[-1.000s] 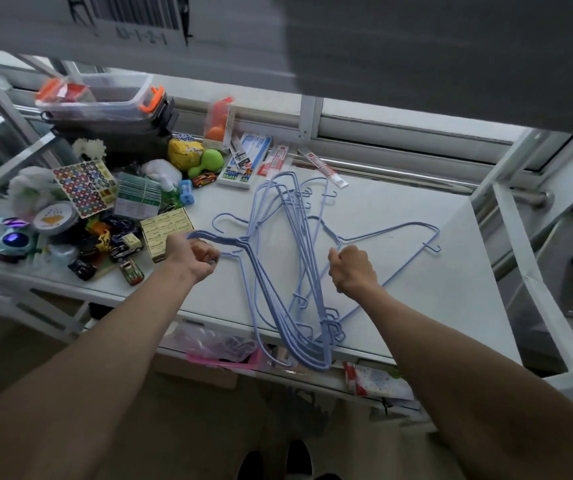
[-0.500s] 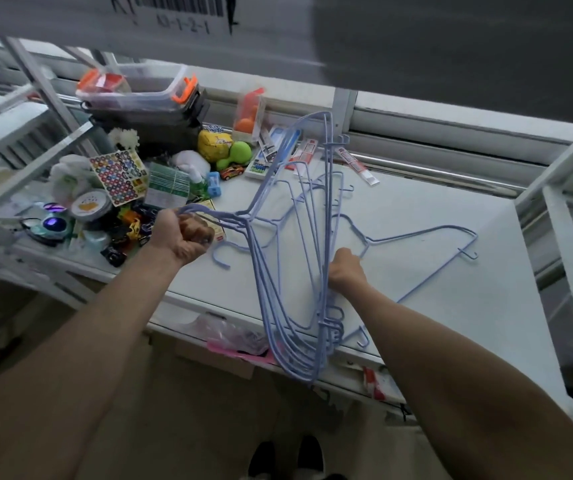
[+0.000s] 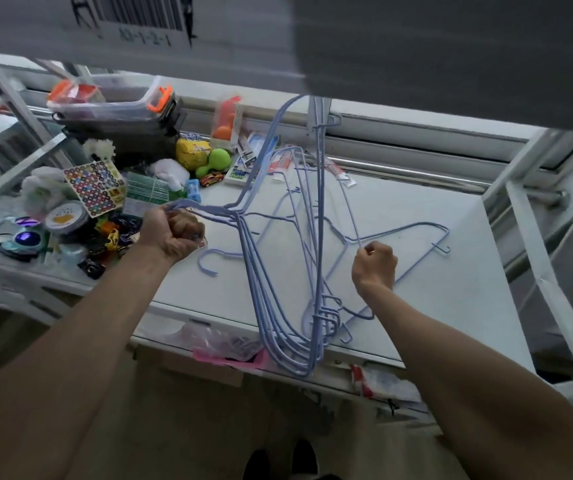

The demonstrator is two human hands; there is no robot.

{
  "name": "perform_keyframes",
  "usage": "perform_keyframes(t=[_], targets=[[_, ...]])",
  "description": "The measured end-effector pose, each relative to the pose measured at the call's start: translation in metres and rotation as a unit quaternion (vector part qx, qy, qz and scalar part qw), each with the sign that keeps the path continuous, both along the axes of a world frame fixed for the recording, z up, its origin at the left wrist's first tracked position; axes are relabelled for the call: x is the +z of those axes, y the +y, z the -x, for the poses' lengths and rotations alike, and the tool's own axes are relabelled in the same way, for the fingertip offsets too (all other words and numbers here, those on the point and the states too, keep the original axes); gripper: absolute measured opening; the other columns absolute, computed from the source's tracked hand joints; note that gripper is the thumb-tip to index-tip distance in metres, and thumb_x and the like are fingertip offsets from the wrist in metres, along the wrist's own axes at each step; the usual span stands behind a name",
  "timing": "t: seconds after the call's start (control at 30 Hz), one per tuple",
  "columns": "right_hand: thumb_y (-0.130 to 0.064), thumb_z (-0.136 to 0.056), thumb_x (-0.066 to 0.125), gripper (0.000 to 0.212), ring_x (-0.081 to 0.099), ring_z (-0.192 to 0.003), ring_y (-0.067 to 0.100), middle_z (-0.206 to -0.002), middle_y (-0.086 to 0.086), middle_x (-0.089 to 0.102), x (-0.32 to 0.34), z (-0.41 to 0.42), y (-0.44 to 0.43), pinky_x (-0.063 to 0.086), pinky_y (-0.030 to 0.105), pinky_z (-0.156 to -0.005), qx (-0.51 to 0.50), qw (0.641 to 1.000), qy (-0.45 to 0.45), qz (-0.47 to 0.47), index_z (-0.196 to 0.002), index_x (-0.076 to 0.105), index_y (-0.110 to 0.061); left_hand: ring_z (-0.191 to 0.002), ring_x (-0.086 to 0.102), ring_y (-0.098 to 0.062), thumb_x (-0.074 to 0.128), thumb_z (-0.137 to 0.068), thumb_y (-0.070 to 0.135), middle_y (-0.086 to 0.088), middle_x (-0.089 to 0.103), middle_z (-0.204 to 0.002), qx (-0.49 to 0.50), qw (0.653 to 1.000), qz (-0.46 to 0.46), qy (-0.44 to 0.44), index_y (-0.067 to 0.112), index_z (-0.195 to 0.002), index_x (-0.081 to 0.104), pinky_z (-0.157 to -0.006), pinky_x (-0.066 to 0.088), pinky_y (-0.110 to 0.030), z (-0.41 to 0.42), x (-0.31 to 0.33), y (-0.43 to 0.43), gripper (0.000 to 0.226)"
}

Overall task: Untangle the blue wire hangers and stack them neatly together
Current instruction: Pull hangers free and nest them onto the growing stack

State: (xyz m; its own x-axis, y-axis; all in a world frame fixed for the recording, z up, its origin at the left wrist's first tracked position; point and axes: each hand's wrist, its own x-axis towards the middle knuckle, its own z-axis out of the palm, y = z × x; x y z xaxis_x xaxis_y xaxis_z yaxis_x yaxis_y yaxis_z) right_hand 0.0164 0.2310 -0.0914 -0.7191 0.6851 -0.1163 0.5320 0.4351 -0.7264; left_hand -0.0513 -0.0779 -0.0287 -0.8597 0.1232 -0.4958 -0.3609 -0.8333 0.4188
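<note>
Blue wire hangers [image 3: 279,306] hang in a tangled bunch between the two hands, lifted off the white surface [image 3: 416,289] and tilted, their curved lower ends dangling past its near edge. The left hand [image 3: 170,237] is fisted around the gathered hooks of the bunch. The right hand [image 3: 375,266] is closed, pinching a single thin wire. Beyond the right hand, one more blue wire hanger [image 3: 413,227] lies flat on the surface. Beyond the left hand sit cluttered small toys, a round-dotted sticker sheet [image 3: 94,188] and a clear plastic box with orange latches [image 3: 111,98].
</note>
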Motion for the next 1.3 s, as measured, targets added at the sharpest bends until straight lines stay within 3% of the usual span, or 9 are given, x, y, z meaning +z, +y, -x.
perform_keyframes(t=[0.17, 0.3, 0.37, 0.47, 0.63, 0.8, 0.9, 1.03, 1.3], targets=[[-0.014, -0.090, 0.047, 0.022, 0.061, -0.082, 0.038, -0.087, 0.018, 0.066, 0.011, -0.014, 0.043, 0.043, 0.034, -0.069, -0.037, 0.997, 0.017, -0.062, -0.082, 0.063, -0.003, -0.023, 0.009, -0.009, 0.025, -0.101, 0.019, 0.002, 0.019, -0.026, -0.029, 0.999, 0.001, 0.014, 0.016, -0.032, 0.027, -0.028, 0.016, -0.015, 0.002, 0.002, 0.019, 0.070], [-0.011, -0.092, 0.045, 0.021, 0.060, -0.087, 0.039, -0.091, 0.020, 0.065, 0.019, -0.024, 0.077, 0.039, 0.033, -0.068, -0.067, 0.991, 0.016, -0.116, -0.083, 0.062, -0.003, -0.026, 0.006, -0.010, 0.040, -0.079, 0.015, 0.003, 0.009, -0.032, -0.054, 0.998, 0.010, 0.017, 0.016, -0.030, 0.028, -0.029, 0.016, -0.017, 0.000, -0.005, 0.030, 0.050], [-0.010, -0.091, 0.044, 0.021, 0.059, -0.086, 0.040, -0.090, 0.020, 0.065, 0.021, -0.028, 0.090, 0.037, 0.033, -0.068, -0.085, 0.988, 0.020, -0.127, -0.081, 0.060, -0.001, -0.032, 0.002, -0.010, 0.036, -0.085, 0.015, 0.005, 0.003, -0.040, -0.062, 0.998, 0.013, 0.011, 0.016, -0.029, 0.029, -0.032, 0.013, -0.016, -0.002, -0.014, 0.032, 0.056], [-0.013, -0.093, 0.044, 0.021, 0.058, -0.088, 0.039, -0.090, 0.020, 0.065, 0.022, -0.031, 0.104, 0.037, 0.034, -0.068, -0.114, 0.983, 0.029, -0.139, -0.082, 0.058, -0.003, -0.021, 0.013, -0.010, 0.024, -0.098, 0.018, 0.003, 0.014, -0.027, -0.062, 0.998, 0.015, -0.015, 0.016, -0.028, 0.029, -0.032, 0.013, -0.015, -0.005, -0.029, 0.033, 0.070], [-0.011, -0.095, 0.043, 0.018, 0.060, -0.091, 0.038, -0.097, 0.018, 0.068, 0.021, -0.032, 0.110, 0.036, 0.033, -0.069, -0.176, 0.976, 0.039, -0.122, -0.086, 0.058, -0.007, -0.020, 0.016, -0.010, 0.036, -0.084, 0.009, 0.004, 0.017, -0.027, -0.034, 0.998, 0.031, -0.042, 0.017, -0.029, 0.027, -0.035, 0.012, -0.013, -0.016, -0.042, 0.034, 0.056], [-0.008, -0.095, 0.042, 0.018, 0.058, -0.082, 0.036, -0.097, 0.018, 0.066, 0.024, -0.027, 0.101, 0.039, 0.035, -0.070, -0.237, 0.966, 0.064, -0.080, -0.090, 0.059, -0.004, -0.022, 0.013, -0.013, 0.025, -0.098, 0.016, 0.003, 0.015, -0.028, -0.014, 0.997, 0.050, -0.064, 0.018, -0.030, 0.026, -0.041, 0.008, -0.016, -0.023, -0.047, 0.034, 0.068], [-0.007, -0.093, 0.039, 0.020, 0.057, -0.079, 0.037, -0.088, 0.018, 0.061, 0.027, -0.023, 0.091, 0.041, 0.036, -0.068, -0.253, 0.963, 0.092, -0.027, -0.082, 0.055, -0.004, -0.024, 0.011, -0.014, 0.025, -0.101, 0.021, 0.003, 0.016, -0.030, 0.003, 0.994, 0.060, -0.090, 0.018, -0.032, 0.028, -0.043, 0.009, -0.015, -0.028, -0.051, 0.035, 0.069], [-0.003, -0.088, 0.045, 0.019, 0.061, -0.087, 0.036, -0.090, 0.023, 0.066, 0.023, -0.014, 0.068, 0.037, 0.030, -0.067, -0.172, 0.978, 0.114, 0.037, -0.078, 0.062, 0.000, -0.025, 0.013, -0.015, 0.031, -0.098, 0.027, 0.004, 0.016, -0.032, 0.023, 0.986, 0.091, -0.140, 0.020, -0.048, 0.024, -0.040, 0.013, -0.015, -0.032, -0.049, 0.041, 0.051], [-0.006, -0.087, 0.057, 0.021, 0.053, -0.063, 0.023, -0.066, 0.012, 0.061, 0.005, -0.016, -0.018, 0.034, 0.024, -0.060, 0.050, 0.993, 0.068, 0.078, -0.069, 0.064, 0.002, -0.027, 0.027, -0.011, 0.033, -0.094, 0.025, 0.006, 0.029, -0.033, 0.010, 0.984, 0.108, -0.139, 0.021, -0.056, 0.028, -0.044, 0.023, -0.018, -0.029, -0.054, 0.041, 0.039]])
